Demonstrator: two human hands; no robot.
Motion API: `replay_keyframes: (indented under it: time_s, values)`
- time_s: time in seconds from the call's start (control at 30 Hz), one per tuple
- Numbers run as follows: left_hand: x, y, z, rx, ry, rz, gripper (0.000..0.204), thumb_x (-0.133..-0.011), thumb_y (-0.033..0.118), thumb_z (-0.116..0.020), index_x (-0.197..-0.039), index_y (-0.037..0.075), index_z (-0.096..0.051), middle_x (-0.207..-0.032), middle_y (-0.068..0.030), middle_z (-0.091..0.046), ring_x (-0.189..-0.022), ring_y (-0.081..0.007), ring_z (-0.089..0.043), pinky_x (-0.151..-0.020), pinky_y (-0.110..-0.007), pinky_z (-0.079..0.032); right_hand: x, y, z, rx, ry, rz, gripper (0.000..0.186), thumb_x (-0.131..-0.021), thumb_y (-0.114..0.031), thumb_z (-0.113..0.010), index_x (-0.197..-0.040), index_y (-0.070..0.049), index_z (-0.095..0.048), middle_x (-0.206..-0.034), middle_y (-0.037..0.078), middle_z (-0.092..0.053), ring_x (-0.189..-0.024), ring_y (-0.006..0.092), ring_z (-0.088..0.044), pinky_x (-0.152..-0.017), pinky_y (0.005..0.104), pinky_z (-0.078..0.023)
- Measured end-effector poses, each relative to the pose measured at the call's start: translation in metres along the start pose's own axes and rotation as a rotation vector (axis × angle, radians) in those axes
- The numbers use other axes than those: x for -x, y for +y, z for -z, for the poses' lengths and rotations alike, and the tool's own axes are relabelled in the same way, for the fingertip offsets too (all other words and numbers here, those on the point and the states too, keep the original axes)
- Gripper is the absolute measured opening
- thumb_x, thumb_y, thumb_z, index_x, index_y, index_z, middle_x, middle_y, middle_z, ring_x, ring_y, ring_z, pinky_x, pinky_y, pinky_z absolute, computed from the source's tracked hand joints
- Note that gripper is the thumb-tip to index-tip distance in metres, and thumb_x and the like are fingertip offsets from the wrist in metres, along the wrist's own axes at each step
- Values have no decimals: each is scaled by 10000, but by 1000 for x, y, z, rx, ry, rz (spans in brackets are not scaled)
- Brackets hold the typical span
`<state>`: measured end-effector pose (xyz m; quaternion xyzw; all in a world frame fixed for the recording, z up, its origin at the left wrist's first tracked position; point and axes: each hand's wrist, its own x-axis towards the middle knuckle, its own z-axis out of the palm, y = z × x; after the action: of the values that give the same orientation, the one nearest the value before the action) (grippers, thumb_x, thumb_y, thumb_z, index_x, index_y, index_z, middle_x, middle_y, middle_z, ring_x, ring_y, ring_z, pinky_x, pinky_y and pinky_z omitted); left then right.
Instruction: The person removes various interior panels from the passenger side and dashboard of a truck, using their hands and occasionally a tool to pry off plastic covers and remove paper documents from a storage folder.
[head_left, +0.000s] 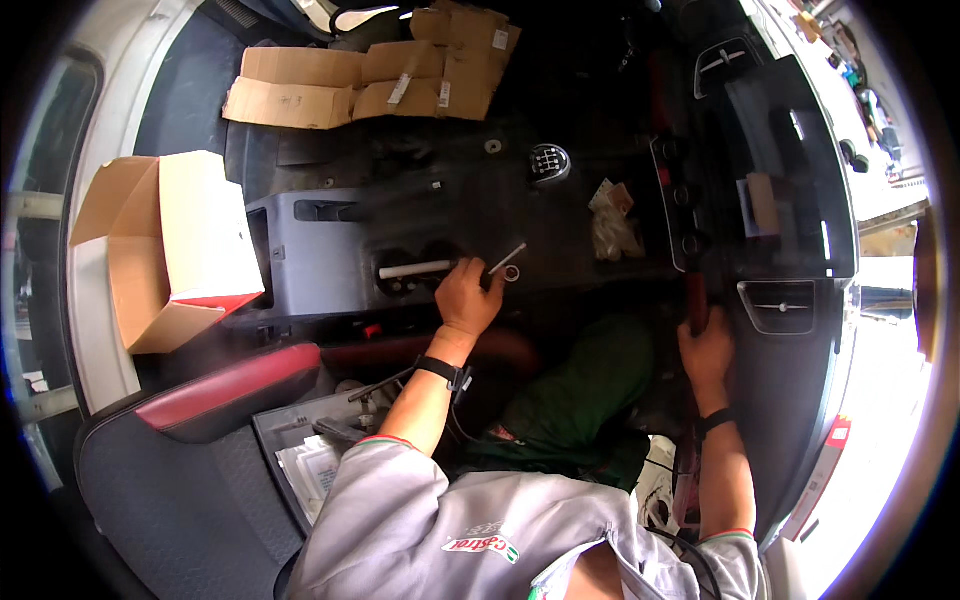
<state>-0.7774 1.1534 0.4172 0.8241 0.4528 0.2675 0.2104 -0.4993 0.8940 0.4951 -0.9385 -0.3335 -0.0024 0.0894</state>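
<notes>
My left hand (468, 295) is closed around a tool at the grey centre console (310, 245). The tool's white cylindrical handle (413, 269) sticks out to the left over the cup holders, and a thin metal rod (506, 258) points up and right from my fingers. A small ring (512, 272) lies just beside the rod. My right hand (706, 350) grips the lower end of a dark red trim strip (696, 298) on the edge of the black dashboard (790, 200). Both wrists carry black bands.
The gear knob (548, 162) stands beyond the console, with crumpled paper (612, 225) to its right. An open cardboard box (165, 250) sits at left, flattened cardboard (370, 75) at the top. A red and black seat (200, 430) is at lower left, green cloth (590, 390) between my arms.
</notes>
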Motion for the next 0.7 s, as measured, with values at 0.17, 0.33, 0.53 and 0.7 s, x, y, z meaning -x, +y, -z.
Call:
replay_keyframes:
  time_s: [0.17, 0.33, 0.53, 0.7]
  values:
    - [14, 47, -2, 240, 11, 12, 240, -874, 257, -686, -875, 38, -590, -852, -174, -633, -785, -409, -621, -632, -457, -490, 4, 5, 1, -4, 11, -2, 340, -791, -252, -701, -1008, -36, -556, -903, 223, -640, -835, 447, -630, -707, 525, -504]
    - [31, 139, 0, 596, -167, 6, 159, -915, 201, -617, -929, 45, -589, -873, -187, -636, -813, -421, -621, -663, -465, -497, 5, 9, 4, -44, -10, 29, 347, -822, -267, -679, -1058, -37, -572, -946, 235, -647, -854, 458, -628, -737, 517, -507]
    - [72, 206, 11, 877, -302, -111, 128, -968, 177, -564, -970, 50, -549, -843, -185, -628, -783, -425, -613, -632, -479, -483, 34, -6, 18, -694, 82, 45, 384, -991, -317, -550, -1170, 20, -588, -1073, 178, -656, -993, 302, -632, -884, 398, -483]
    - [101, 222, 28, 901, -402, -182, 161, -972, 212, -550, -1040, 67, -572, -940, -183, -672, -866, -413, -645, -704, -477, -525, 89, -59, 77, -1361, -292, -52, 308, -1036, -237, -498, -1127, 18, -645, -1078, 103, -670, -949, 152, -607, -881, 274, -465]
